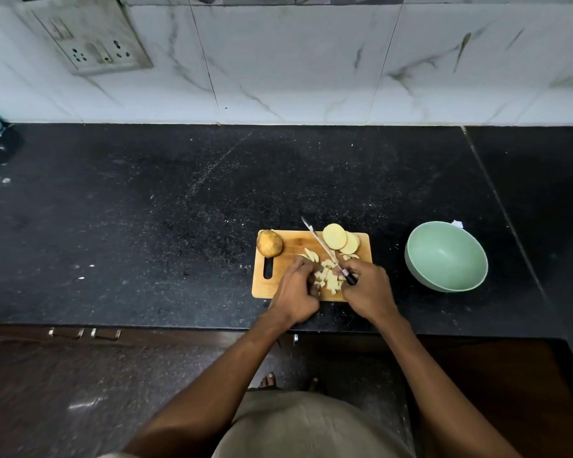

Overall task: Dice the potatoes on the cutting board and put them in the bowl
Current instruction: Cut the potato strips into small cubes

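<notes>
On the black speckled stone tabletop point(179, 200) lies a rectangular wooden cutting board point(288, 241). The right hand point(366, 289) grips the black handle of a slim steel knife point(321, 246), its blade slanting up-left over the board. The left hand point(295, 290), fingers curled, holds down pale diced potato pieces point(328, 277). Round potato slices point(339, 239) sit at the board's far right, 1 whole brown potato point(269, 243) at its far left. A pale green round bowl point(445, 256) stands well right of the board
</notes>
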